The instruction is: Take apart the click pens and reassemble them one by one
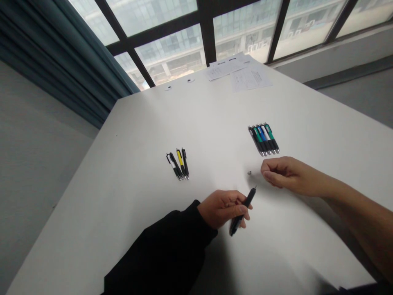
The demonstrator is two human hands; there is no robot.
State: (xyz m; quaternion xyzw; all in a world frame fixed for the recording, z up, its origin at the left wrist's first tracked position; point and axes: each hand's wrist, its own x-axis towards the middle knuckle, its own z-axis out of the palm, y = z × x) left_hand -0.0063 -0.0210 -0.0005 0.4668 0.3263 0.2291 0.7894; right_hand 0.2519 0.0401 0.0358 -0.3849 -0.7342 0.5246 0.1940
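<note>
A dark pen (242, 211) is gripped between the thumb and fingers of my left hand (225, 209), held slanted with its thin refill tip bare at the upper end. On the white table just beyond that tip lies a small silvery piece (249, 172), which looks like a pen's metal nose cone. My right hand (284, 174) hovers to the right of this piece without touching it. Its fingers are curled in and the thumb rests near the index finger; nothing shows between them.
Several pens with green, blue, white and black barrels (264, 139) lie side by side beyond my right hand. A smaller group of black, white and yellow pens (178, 164) lies left of centre. Printed papers (250, 78) sit at the table's far end, by the window.
</note>
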